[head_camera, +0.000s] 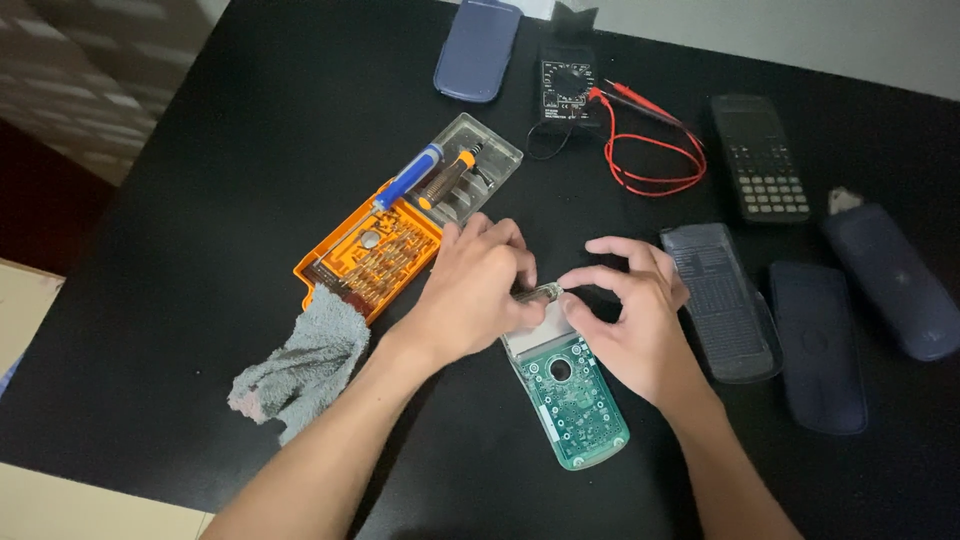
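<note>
Both my forearms come into view bare, with no sleeve showing anywhere up to the lower edge of the picture. My left hand (470, 295) has no glove, ring or band that I can see, and the wrist behind it carries no watch or strap. My right hand (640, 325) is the same: bare, no ring on the fingers (610, 248) that show, nothing around the wrist. The nails look short and unpainted, though they are too small to tell more. No marks or plasters show on either arm.
</note>
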